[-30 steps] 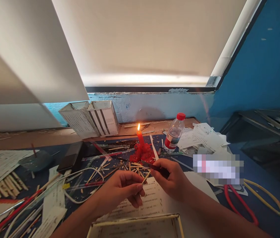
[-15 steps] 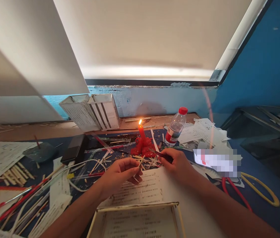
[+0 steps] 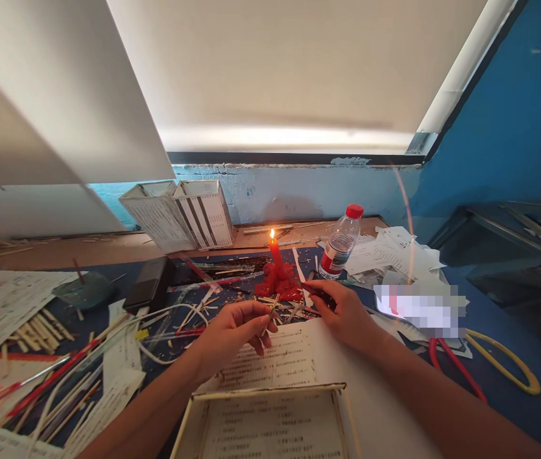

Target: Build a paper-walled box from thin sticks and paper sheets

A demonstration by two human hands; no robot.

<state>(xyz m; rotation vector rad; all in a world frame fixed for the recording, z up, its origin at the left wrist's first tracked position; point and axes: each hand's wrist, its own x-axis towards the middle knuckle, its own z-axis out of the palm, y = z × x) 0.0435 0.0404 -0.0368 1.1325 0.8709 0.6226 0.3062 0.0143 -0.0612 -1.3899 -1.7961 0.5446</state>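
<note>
Wooden stick (image 3: 274, 308), short and thin, is pinched between thumb and fingers of the left hand (image 3: 244, 324), raised above the near edge of the scattered stick pieces (image 3: 266, 303) and just this side of the candle. Right hand (image 3: 344, 311) is closed around a slim dark tool (image 3: 309, 288), most of it hidden by the fingers; its exact kind cannot be told. The two hands are apart. Beyond them, a lit red candle (image 3: 275, 252) stands in a lumpy mass of red wax (image 3: 277, 282). Under the hands lies a printed sheet (image 3: 292, 362), with a paper-lined box (image 3: 270, 393) at the near edge of view. A red-capped water bottle (image 3: 340, 247) stands right of the candle, beside loose papers (image 3: 392, 255); two paper-covered boxes (image 3: 207, 220) stand against the blue wall (image 3: 256, 191)
</note>
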